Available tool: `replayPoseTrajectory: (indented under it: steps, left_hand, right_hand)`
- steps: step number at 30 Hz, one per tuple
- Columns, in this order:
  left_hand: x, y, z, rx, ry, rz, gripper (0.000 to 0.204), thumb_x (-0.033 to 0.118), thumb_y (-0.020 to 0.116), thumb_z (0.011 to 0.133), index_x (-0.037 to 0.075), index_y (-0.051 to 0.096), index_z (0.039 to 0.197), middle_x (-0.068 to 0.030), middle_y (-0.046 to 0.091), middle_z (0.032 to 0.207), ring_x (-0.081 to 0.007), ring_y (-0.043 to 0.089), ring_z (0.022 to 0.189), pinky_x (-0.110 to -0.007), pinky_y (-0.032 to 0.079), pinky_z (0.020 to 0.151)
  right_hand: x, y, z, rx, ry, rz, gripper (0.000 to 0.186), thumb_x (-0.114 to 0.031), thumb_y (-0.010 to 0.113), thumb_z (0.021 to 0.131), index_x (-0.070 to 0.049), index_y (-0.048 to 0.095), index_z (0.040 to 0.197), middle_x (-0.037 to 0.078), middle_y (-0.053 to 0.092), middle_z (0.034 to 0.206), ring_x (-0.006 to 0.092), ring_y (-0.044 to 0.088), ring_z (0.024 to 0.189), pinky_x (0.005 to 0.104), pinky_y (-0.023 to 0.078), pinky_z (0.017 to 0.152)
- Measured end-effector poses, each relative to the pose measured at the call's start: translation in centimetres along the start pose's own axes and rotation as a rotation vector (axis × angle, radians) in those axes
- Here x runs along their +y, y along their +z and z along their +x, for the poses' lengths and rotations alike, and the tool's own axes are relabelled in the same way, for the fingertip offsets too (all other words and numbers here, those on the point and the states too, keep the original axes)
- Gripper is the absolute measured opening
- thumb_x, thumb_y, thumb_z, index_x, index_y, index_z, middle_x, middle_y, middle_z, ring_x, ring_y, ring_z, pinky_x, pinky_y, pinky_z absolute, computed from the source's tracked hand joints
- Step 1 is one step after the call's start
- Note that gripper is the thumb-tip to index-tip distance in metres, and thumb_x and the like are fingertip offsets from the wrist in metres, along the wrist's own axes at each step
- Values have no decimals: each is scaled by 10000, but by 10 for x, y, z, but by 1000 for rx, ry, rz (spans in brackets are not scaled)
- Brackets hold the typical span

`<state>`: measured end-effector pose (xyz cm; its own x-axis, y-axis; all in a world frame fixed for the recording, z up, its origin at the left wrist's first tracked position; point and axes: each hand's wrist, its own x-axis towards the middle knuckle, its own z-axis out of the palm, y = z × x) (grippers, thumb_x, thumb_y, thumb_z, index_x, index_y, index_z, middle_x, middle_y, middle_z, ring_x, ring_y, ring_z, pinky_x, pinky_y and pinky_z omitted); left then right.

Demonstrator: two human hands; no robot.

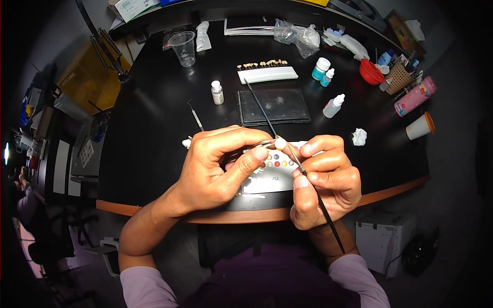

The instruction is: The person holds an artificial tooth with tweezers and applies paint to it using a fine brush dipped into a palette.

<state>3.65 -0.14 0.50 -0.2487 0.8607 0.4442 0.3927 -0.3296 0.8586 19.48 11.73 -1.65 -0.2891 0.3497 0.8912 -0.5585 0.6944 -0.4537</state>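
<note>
My left hand (218, 167) is closed around a slim metal tool (265, 142), mostly hidden by the fingers; it looks like tweezers. At its tip is a small whitish, tooth-like piece (280, 144). My right hand (331, 179) pinches a thin brush (322, 204) by its handle, the tip slanting up to the whitish piece or right beside it. Below the hands lies a white palette (257, 185) with round wells of several colours. A second dark, thin-handled brush (262, 109) slants from the tooth shade guide (268, 75) toward the fingertips; its near end is partly hidden.
Behind the hands lies a black rectangular plate (275, 107). Small bottles (217, 93) and a white dropper bottle (334, 106) stand nearby. A hooked probe (196, 116) lies left, crumpled tissue (359, 136) and an orange-rimmed cup (420, 127) right, a clear cup (184, 49) far left.
</note>
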Motion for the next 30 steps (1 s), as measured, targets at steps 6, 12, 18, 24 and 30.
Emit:
replayPoseTrajectory:
  steps: [6,12,18,24,30]
  left_hand:
    - [-3,0,0,10,16,44,168,67,667,972,-60,736,1058,-116,728,861,-117,619,720,-266,478,641]
    - [-12,0,0,37,87,33,187,115,723,956,-10,764,1089,-106,754,894,-92,623,643,-236,437,541]
    - [-10,1,1,26,75,1,185,86,710,958,-34,752,1092,-139,765,931,-145,706,744,-255,525,636]
    - [-9,1,0,21,25,-36,186,79,706,960,-40,749,1095,-154,767,952,-168,726,783,-266,550,681]
    - [-11,2,0,33,53,-32,187,86,711,958,-36,751,1094,-147,763,931,-154,713,757,-257,528,644]
  right_hand:
    - [-1,-2,0,-29,6,-17,228,89,683,786,-14,524,914,126,632,821,294,661,916,428,668,767]
    - [0,-2,1,-28,-2,-36,227,92,687,770,-15,528,891,127,633,815,293,666,906,417,663,752]
    - [-1,0,1,-8,-3,-27,226,100,685,756,-18,532,874,124,638,808,293,669,899,408,655,753]
    - [-1,-1,1,-39,3,-66,234,99,679,759,-21,529,892,122,639,799,294,670,897,416,651,763]
    - [-2,-2,1,-39,-5,-44,237,98,673,756,-23,525,895,121,642,802,295,669,892,415,648,766]
